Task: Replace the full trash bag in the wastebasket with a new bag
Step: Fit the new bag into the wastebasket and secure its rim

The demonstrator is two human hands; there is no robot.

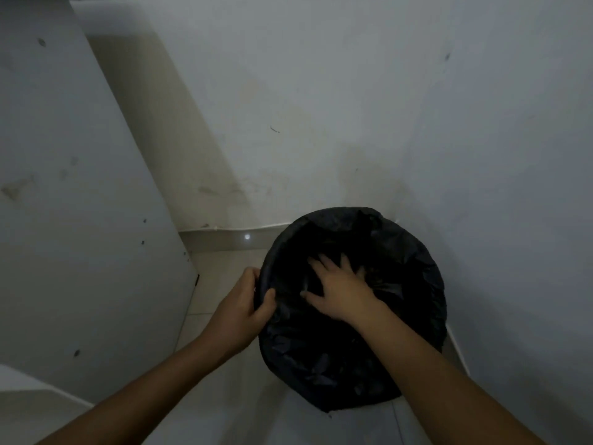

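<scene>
Left hand (240, 303) curled over the left rim of the wastebasket (324, 393), thumb and fingers pinching the black bag (414, 268) folded there. Right hand (340, 289) spread flat, fingers straight, pressing down inside the bag. One basket, one bag, two hands. Both forearms reaching in from near. Basket on pale floor (224, 390), against the far wall (353, 107).

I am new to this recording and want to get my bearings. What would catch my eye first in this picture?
First the black trash bag stretched over a round bin, standing on the pale floor against the white wall. Next the two bare hands: the left hand grips the bag's edge at the bin's left side, and the right hand presses flat, fingers spread, down inside the bag.
</scene>
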